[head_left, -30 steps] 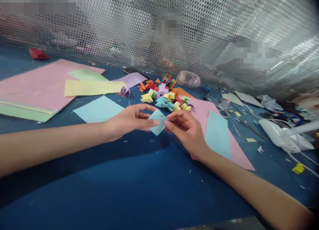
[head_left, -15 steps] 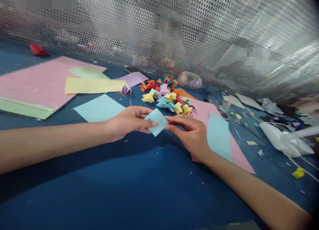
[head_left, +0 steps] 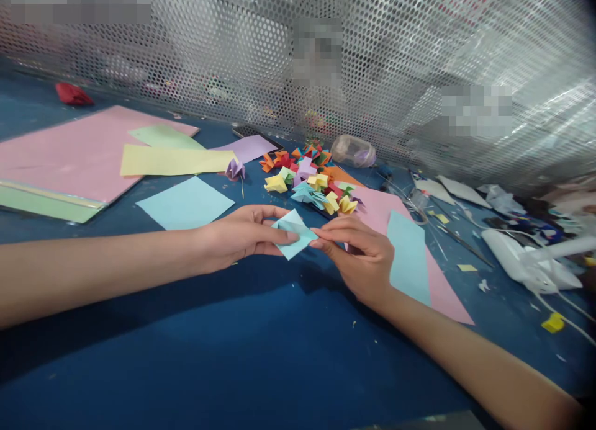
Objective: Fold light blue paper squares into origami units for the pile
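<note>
- Pinching a folded light-blue origami paper (head_left: 294, 222) between thumb and fingers, the left hand (head_left: 242, 232) lays its thumb across the front face, with the other fingers curled behind.
- The right hand (head_left: 361, 251) nips the paper's right-hand corner between thumb and forefinger; its remaining fingers are bent in towards the palm.
- The origami paper is held up between the two hands, above the blue tabletop (head_left: 209, 355), its outline roughly a diamond.
- Just beyond it sits a heap of folded origami pieces (head_left: 306, 169) in orange, red, lilac, yellow, green and blue.
- A single lilac origami piece (head_left: 235, 169) stands left of that heap, by the end of a pale-yellow paper strip (head_left: 177, 161).
- Behind the left hand, a flat light-blue sheet (head_left: 186, 203) lies on the table.
- Near the right hand, a light-blue strip (head_left: 410, 256) rests on a pink sheet (head_left: 447, 290).
- Farther left is a large pink paper stack (head_left: 79, 147), a pale-green sheet (head_left: 165, 136) overlapping it.
- A clear plastic container (head_left: 352, 151) lies past the heap, before a perforated metal screen (head_left: 261, 45).
- At far right is a white appliance base (head_left: 516, 259) with a cord.
</note>
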A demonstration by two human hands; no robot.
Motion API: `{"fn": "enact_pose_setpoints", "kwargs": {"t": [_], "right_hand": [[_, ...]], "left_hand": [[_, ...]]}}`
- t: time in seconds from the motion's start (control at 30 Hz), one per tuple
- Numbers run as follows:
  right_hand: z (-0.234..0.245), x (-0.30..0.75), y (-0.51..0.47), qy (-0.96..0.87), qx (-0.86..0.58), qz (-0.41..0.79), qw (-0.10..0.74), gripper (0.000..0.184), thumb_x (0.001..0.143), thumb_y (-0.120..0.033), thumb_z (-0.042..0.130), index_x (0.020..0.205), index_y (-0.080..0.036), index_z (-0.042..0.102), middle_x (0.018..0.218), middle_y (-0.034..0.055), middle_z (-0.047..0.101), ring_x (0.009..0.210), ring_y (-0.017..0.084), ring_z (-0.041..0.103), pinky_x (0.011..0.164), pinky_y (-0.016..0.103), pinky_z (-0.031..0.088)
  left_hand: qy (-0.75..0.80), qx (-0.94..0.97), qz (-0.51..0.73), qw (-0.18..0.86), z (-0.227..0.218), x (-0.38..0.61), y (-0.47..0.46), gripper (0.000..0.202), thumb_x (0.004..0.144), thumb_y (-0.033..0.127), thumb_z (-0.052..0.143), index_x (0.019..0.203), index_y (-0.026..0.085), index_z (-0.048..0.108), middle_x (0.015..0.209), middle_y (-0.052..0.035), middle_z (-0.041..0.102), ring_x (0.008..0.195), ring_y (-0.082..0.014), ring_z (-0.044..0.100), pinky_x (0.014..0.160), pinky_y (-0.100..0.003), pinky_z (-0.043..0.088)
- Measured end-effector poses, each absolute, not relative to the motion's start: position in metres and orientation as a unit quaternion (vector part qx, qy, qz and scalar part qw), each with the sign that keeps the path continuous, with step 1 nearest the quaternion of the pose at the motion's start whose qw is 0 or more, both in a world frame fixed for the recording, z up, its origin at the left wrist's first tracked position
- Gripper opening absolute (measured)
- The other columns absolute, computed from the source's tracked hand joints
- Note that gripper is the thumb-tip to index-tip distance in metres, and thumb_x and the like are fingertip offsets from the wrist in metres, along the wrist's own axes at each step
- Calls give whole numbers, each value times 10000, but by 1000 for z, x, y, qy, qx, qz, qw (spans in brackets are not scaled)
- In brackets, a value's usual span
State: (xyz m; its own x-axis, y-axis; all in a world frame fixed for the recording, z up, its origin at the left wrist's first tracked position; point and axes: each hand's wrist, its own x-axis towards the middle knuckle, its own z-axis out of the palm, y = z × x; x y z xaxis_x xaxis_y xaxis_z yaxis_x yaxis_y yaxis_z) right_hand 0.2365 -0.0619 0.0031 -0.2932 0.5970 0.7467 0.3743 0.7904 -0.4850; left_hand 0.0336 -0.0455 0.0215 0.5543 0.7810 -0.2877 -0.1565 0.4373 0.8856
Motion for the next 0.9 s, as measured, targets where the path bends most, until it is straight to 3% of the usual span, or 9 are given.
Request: {"fn": "enact_pose_setpoints", "kwargs": {"t": [0.17,0.37,0.47,0.57,0.73,0.9], "right_hand": [[3,237,-65,-825,-268,75,491,269,667,-84,766,881,-236,707,753,6,674,698,155,617,650,321,498],[16,242,-61,-811,-299,141,483,202,805,-148,653,949,-278,707,842,14,666,789,151,613,716,325,500],[22,242,-58,-812,-326,205,439,256,811,-188,662,1028,-318,696,905,8,669,829,145,619,732,307,510],[22,243,-57,-823,-319,254,396,239,781,-198,699,978,-332,718,872,-9,686,774,130,629,693,280,515],[18,242,-56,-776,-341,317,426,255,729,-198,749,941,-338,729,857,-21,699,783,125,633,688,264,524],[14,237,-58,-733,-372,353,446,188,689,-216,779,850,-306,745,800,-15,698,745,123,636,649,255,530]], "left_hand": [[382,403,335,761,24,35,-49,281,758,73,689,1005,179,609,943,-20,700,777,-102,671,682,-188,554],[356,489,239,760,24,31,-43,182,731,144,729,899,149,659,759,16,667,685,-84,635,687,-204,555],[344,524,182,758,23,29,-42,236,709,179,753,930,162,672,734,21,670,651,-80,625,642,-183,535],[336,534,174,756,24,28,-42,290,706,216,762,978,184,669,753,20,675,663,-84,628,610,-171,519],[340,524,186,758,27,28,-40,277,703,278,775,936,175,666,755,18,671,705,-97,635,650,-204,546],[338,532,179,756,28,26,-38,209,701,246,773,864,168,668,698,35,665,631,-79,618,629,-198,545]]}}
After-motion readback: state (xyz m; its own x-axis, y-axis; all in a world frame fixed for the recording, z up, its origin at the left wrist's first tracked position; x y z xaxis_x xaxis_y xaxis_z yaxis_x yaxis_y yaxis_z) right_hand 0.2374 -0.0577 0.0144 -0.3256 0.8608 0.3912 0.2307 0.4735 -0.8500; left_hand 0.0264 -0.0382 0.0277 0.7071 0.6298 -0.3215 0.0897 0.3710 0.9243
